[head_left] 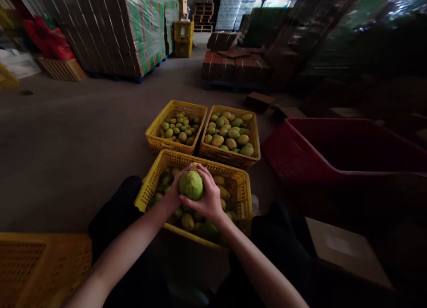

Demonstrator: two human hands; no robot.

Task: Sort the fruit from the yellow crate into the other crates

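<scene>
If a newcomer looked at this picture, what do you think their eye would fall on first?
Most likely the large green fruit near the middle, held between the left hand and the right hand over the nearest yellow crate. Just beyond it, two more yellow crates of fruit stand side by side, and a big red bin stands out to their right.

Head camera: we look from the wearer's head, forward and down.
Hands (211, 201): we see them close, from above, near the middle, over the front crate (240, 188).
Floor (100, 121): we view it at a slant, running ahead.
Wooden pallets (203, 13): far off, near our top edge.
</scene>
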